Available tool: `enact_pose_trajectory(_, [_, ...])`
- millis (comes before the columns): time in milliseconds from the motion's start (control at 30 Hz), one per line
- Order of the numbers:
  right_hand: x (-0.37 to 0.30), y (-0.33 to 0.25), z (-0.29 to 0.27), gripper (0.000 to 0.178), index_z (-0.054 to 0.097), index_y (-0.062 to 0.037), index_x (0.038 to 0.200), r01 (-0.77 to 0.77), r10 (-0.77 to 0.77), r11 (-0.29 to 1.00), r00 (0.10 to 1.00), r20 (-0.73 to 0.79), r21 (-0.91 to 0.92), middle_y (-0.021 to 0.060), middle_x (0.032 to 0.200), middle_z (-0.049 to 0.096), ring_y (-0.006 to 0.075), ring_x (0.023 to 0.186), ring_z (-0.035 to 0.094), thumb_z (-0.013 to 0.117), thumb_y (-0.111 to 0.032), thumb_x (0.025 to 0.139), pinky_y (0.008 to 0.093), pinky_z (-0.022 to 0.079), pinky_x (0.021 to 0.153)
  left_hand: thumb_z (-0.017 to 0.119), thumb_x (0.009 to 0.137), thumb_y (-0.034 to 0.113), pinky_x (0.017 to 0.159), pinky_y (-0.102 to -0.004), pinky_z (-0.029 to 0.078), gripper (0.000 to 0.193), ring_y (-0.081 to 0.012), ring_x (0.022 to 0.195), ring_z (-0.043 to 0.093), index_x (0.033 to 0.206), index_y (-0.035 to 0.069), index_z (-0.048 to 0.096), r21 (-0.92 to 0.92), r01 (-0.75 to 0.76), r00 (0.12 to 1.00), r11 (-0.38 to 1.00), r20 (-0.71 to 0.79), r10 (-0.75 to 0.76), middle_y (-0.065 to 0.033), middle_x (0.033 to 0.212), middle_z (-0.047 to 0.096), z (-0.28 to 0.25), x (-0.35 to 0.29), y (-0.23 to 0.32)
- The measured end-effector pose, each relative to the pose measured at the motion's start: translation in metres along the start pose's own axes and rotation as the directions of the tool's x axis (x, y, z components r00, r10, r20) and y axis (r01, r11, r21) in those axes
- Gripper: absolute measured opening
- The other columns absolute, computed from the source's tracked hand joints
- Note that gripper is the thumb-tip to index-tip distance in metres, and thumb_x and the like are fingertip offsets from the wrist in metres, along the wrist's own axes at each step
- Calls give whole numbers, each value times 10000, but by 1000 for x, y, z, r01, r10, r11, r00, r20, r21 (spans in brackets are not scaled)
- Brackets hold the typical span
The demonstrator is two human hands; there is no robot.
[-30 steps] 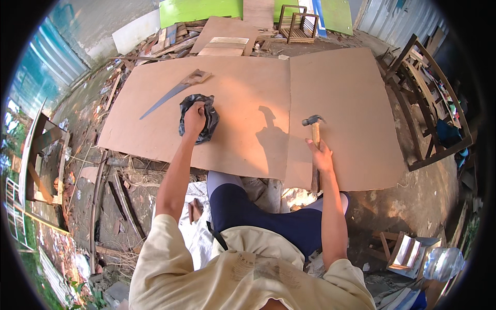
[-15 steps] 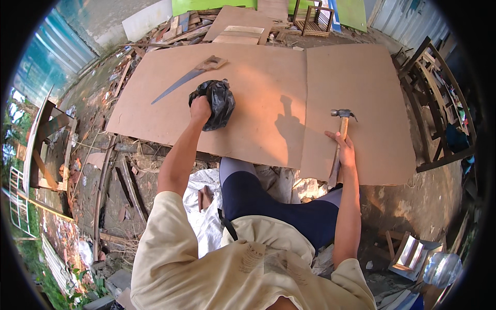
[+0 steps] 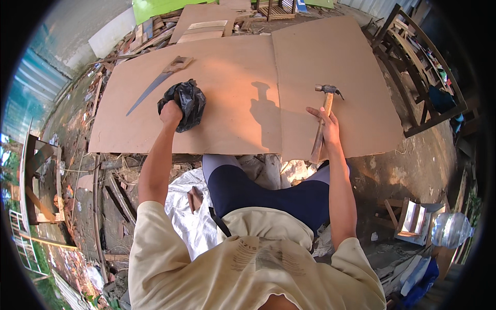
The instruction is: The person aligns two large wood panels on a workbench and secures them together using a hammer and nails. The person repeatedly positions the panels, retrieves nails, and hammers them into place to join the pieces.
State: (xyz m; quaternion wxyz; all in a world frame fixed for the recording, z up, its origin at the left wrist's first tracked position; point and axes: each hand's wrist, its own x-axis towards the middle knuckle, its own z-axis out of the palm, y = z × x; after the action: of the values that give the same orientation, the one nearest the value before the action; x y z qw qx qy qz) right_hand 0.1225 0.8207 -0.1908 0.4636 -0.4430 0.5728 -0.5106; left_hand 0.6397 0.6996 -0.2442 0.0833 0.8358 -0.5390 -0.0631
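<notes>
My left hand (image 3: 171, 113) is closed round the near left side of a crumpled black plastic bag (image 3: 191, 105). What the bag holds is hidden. A handsaw (image 3: 157, 81) with a wooden grip lies just beyond it, on the left of a wide brown board (image 3: 227, 67). Over the right part of the board, my right hand (image 3: 328, 125) grips a claw hammer (image 3: 327, 99) by its wooden handle, head pointing away from me. The handle's end reaches past the board's near edge. Shadows of a hand and hammer fall left of it.
A dark wooden frame (image 3: 421, 77) stands close to the board's right edge. Scrap wood (image 3: 150, 39) is piled behind the board. White sheeting (image 3: 181, 222) lies beside my legs, and a clear plastic bottle (image 3: 451, 230) sits at the lower right.
The whole view has shifted, so the board, saw and both hands appear farther left and most things higher. Both hands keep their holds on the bag and the hammer.
</notes>
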Motion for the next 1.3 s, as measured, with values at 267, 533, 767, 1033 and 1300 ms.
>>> enact_pose_trajectory(267, [-9,-3,-39,450,554,62,1254,128,-129,992,980,-150,-17,180,1193,729,228,1140,660,537,-351,1075,378,501,1012,509,1003,149,963,-521,535,244,-410,1173,652,1193,49,625,35,-101,994,994,-30,102,-195,1231,680,10,-1,-6])
enact_pose_trajectory(533, [-5,4,-21,402,573,46,1197,103,-104,995,979,-178,-16,179,1143,734,253,1121,686,560,-335,1069,380,528,952,578,897,126,941,-483,552,226,-430,1061,692,1035,32,730,73,-168,985,983,-16,169,-250,1080,728,12,-7,-13])
enact_pose_trajectory(767, [17,8,134,371,578,11,1168,79,-65,996,970,234,-49,135,1117,734,220,1032,700,553,-344,1061,360,550,855,636,824,235,1043,-516,419,317,-375,1149,632,1030,28,760,-89,-202,974,975,-121,191,-230,1159,687,48,-43,22])
enact_pose_trajectory(1033, [13,33,182,438,590,11,1037,70,-14,968,974,226,-241,157,896,688,247,792,652,610,-426,1007,385,511,745,755,760,314,942,-453,509,406,-427,1074,590,1003,-11,746,-53,-430,900,901,-107,423,-224,1148,635,71,-110,123])
enact_pose_trajectory(1300, [-24,22,90,430,597,16,1080,77,-78,911,997,14,-406,139,805,639,243,761,640,617,-408,1012,403,503,724,686,789,163,974,-468,525,317,-468,1130,620,1013,-59,719,-274,-551,827,788,-50,560,-313,1158,666,79,-113,185])
